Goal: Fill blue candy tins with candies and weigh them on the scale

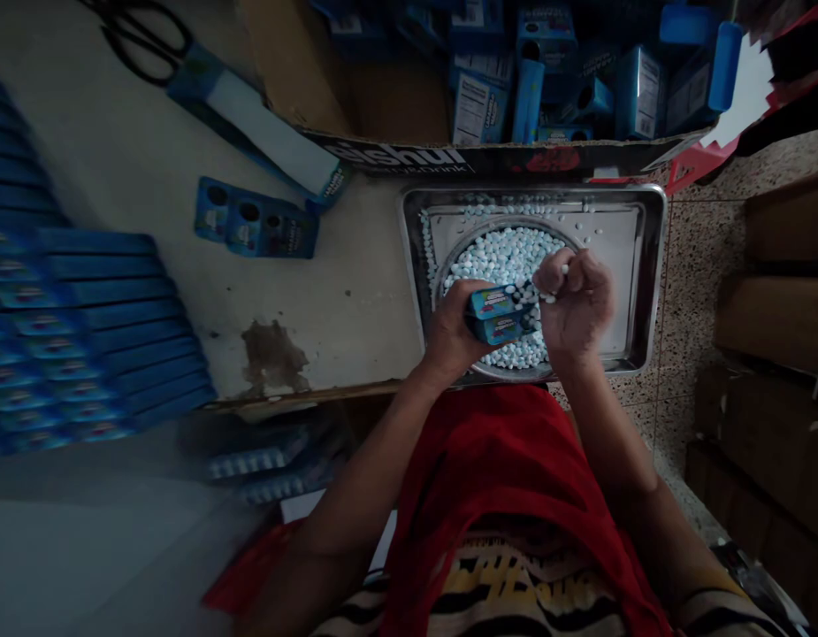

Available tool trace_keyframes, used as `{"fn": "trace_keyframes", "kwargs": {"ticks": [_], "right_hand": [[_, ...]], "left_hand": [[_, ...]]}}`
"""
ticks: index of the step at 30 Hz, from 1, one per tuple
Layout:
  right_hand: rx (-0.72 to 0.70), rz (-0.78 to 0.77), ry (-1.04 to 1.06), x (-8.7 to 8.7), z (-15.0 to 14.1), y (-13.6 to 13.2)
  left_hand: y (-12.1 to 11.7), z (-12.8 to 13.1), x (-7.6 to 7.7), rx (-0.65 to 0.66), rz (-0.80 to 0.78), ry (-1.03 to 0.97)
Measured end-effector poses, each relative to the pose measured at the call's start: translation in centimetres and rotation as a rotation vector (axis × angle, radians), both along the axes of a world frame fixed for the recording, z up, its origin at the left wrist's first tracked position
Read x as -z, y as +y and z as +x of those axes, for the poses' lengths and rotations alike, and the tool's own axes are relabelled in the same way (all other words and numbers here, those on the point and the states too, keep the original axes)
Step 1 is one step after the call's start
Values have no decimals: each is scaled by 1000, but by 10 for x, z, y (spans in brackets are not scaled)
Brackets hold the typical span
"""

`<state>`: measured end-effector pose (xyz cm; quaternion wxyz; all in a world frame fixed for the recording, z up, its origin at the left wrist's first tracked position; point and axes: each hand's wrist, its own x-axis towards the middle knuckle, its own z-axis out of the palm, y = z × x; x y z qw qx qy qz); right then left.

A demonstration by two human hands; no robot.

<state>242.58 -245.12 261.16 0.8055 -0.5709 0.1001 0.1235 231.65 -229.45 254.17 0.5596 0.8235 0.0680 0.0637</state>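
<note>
My left hand (447, 334) grips two small blue printed boxes (494, 303) side by side, their open ends facing right. Close to those ends, my right hand (581, 305) is turned palm up with curled fingers around a few small pale candies (564, 269). Several candies lie at the mouths of the boxes. Beneath both hands is a round metal bowl (440, 281) full of white and light-blue candies (505, 255). It stands in a rectangular steel tray (653, 292), where loose candies are scattered along the far and left sides.
A cardboard carton (395, 155) holding many blue boxes stands behind the tray. To the left lie a pair of black scissors (147, 40), a long blue carton (263, 124), a blue pack with round holes (256, 219) and stacked blue boxes (110, 327). Brown cartons (773, 318) are stacked at right.
</note>
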Motion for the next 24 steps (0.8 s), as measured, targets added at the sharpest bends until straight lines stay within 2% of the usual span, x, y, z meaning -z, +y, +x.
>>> {"fn": "trace_keyframes", "kwargs": {"ticks": [3, 7, 10, 14, 20, 22, 24], "right_hand": [[36, -3, 106, 17, -3, -16], [-66, -207, 258, 36, -23, -41], [-180, -328, 307, 37, -38, -59], [-248, -344, 342, 34, -45, -68], [-284, -463, 223, 49, -48, -62], [-270, -537, 142, 51, -50, -63], [-231, -639, 44, 46, -51, -64]], "left_hand": [[9, -4, 6, -34, -146, 0], [10, 3, 8, 21, -249, -2], [3, 12, 8, 104, -271, -87], [-2, 10, 11, 99, -286, -105], [-2, 1, 17, 126, -440, -218], [7, -4, 13, 66, -453, -164], [25, -13, 7, -31, -445, -106]]}}
